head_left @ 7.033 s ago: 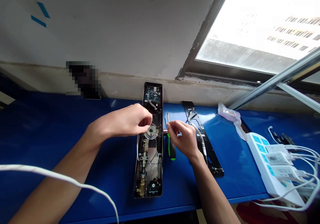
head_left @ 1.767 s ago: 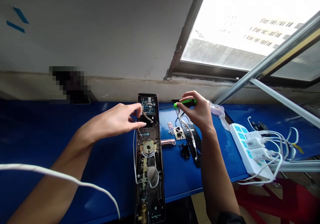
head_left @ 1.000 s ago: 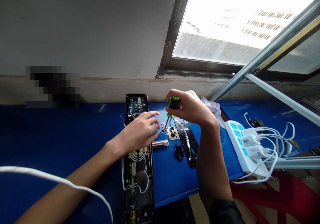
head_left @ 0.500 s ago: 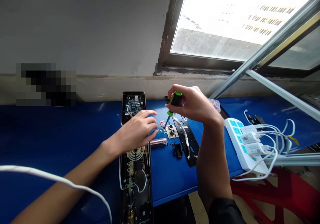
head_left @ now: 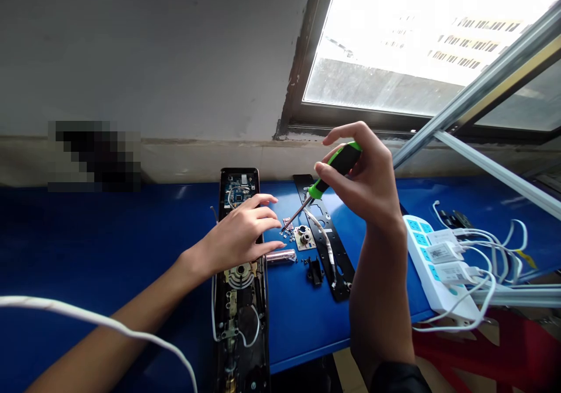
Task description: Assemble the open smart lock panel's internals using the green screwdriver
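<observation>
Screwdriver (head_left: 333, 170): light, stiff; right hand (head_left: 366, 177) pinching its grippy green handle; left hand (head_left: 241, 235) spread, nine o'clock of tiny, easily scattered screws (head_left: 288, 233).

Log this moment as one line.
right hand: holds screwdriver | tip: at loose screws | left hand: flat on opened lock

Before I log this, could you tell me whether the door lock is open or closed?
Open: the door lock lies with circuit board, wires and gears exposed.
</observation>
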`<state>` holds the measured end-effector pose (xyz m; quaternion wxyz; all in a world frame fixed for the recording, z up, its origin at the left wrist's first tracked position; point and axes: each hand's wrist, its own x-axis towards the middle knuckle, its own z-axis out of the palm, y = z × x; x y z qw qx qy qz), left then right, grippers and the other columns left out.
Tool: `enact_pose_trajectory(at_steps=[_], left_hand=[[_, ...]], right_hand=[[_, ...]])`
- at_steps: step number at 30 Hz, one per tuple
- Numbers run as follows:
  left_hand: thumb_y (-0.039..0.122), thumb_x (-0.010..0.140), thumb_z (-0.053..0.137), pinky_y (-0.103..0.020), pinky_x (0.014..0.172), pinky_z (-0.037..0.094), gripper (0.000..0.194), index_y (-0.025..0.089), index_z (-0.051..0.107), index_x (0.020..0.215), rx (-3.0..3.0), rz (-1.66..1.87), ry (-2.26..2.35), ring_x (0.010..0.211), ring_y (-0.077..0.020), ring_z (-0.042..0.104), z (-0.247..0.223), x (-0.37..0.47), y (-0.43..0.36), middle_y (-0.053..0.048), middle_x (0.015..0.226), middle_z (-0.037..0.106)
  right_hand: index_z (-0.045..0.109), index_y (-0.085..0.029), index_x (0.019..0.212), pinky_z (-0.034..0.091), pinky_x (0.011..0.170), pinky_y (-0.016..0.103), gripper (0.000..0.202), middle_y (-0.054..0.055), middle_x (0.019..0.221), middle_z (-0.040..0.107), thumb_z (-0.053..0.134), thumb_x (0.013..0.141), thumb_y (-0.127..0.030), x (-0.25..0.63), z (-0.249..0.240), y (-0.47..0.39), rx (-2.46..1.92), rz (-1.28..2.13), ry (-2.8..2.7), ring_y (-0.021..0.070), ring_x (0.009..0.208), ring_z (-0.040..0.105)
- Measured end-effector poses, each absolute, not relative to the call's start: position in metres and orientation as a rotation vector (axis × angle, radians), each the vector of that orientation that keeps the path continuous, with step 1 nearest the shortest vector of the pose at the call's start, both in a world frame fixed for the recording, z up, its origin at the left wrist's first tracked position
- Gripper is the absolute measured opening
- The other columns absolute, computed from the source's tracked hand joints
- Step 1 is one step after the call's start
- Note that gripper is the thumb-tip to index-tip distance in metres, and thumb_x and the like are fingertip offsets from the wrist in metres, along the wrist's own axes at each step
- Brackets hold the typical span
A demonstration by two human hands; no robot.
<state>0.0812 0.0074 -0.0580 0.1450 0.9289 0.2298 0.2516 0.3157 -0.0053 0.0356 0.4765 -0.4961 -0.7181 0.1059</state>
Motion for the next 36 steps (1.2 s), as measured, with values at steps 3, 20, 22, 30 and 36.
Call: enact_pose_trajectory(at_steps=[3, 20, 22, 30, 36], left_hand=[[0.032, 0.097, 0.07, -0.049, 0.106, 0.057, 0.019, 0.015, 0.076, 0.101, 2.655, 0.777, 0.676, 0.134, -0.0303, 0.054, -0.056, 0.082, 0.007, -0.01, 0.102, 0.077], [0.023, 0.103, 0.059, -0.03, 0.084, 0.058, 0.02, 0.015, 0.078, 0.106, 2.623, 0.731, 0.673, 0.102, -0.0194, 0.065, -0.024, 0.046, 0.016, -0.01, 0.104, 0.071], [0.026, 0.103, 0.062, -0.03, 0.081, 0.056, 0.019, 0.015, 0.077, 0.099, 2.617, 0.703, 0.657, 0.098, -0.0194, 0.065, -0.022, 0.044, 0.017, -0.008, 0.096, 0.071], [0.03, 0.104, 0.058, -0.03, 0.078, 0.051, 0.028, 0.015, 0.07, 0.084, 2.658, 0.638, 0.652, 0.091, -0.0187, 0.062, -0.025, 0.041, 0.021, -0.005, 0.086, 0.067], [0.032, 0.105, 0.058, -0.031, 0.077, 0.05, 0.031, 0.015, 0.07, 0.082, 2.675, 0.645, 0.667, 0.09, -0.0191, 0.061, -0.026, 0.039, 0.021, -0.005, 0.082, 0.066]], right_hand=[[0.058, -0.025, 0.103, 0.047, 0.052, 0.028, 0.024, -0.003, 0.075, 0.065, 0.067, 0.083, -0.016, 0.312, 0.035, -0.004, -1.129, 0.221, -1.669, 0.0104, 0.057, 0.057], [0.053, -0.029, 0.11, 0.056, 0.056, 0.03, 0.023, -0.002, 0.084, 0.064, 0.066, 0.091, -0.023, 0.305, 0.032, -0.004, -1.128, 0.123, -1.575, 0.0147, 0.07, 0.069], [0.052, -0.029, 0.11, 0.056, 0.056, 0.03, 0.023, -0.001, 0.085, 0.065, 0.066, 0.092, -0.025, 0.302, 0.031, -0.004, -1.119, 0.137, -1.571, 0.0151, 0.071, 0.069], [0.056, -0.027, 0.107, 0.058, 0.058, 0.031, 0.025, -0.004, 0.079, 0.064, 0.07, 0.087, -0.022, 0.291, 0.027, 0.0, -1.008, 0.183, -1.544, 0.0138, 0.066, 0.066], [0.061, -0.026, 0.103, 0.056, 0.054, 0.032, 0.026, -0.004, 0.074, 0.065, 0.075, 0.082, -0.021, 0.287, 0.026, 0.003, -0.908, 0.227, -1.488, 0.0136, 0.061, 0.064]])
